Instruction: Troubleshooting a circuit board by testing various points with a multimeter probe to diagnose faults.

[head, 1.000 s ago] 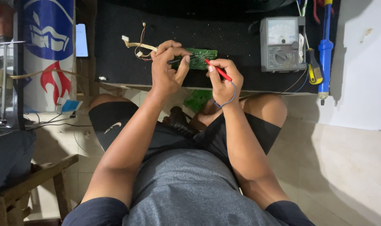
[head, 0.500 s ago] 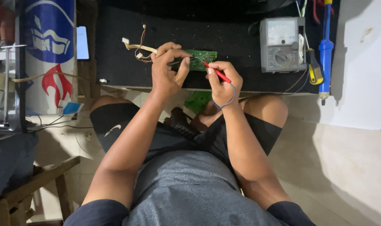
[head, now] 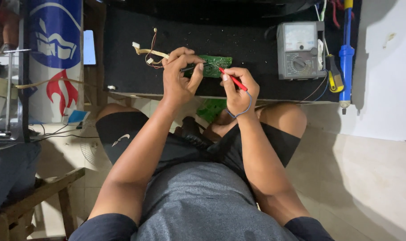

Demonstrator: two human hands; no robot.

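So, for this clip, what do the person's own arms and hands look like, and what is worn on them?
Both arms are bare from the upper arm down, ending in short dark navy sleeves at the bottom edge of the view. The left hand and the right hand are ungloved. No watch, bracelet or ring shows on either. The sleeves belong to a shirt with a grey front.

Left arm: mine, bare from the sleeve down, stretched forward with the elbow low and the wrist bent slightly inward; my left hand (head: 179, 75) is raised, its back toward me, fingers curled and thumb pinched against the fingertips. Right arm: mine, bare, reaching forward alongside it, forearm angled inward; my right hand (head: 239, 90) sits just beside the left, the two apart, fingers folded in a writing-style pinch. Both wrists are level, well ahead of my knees.
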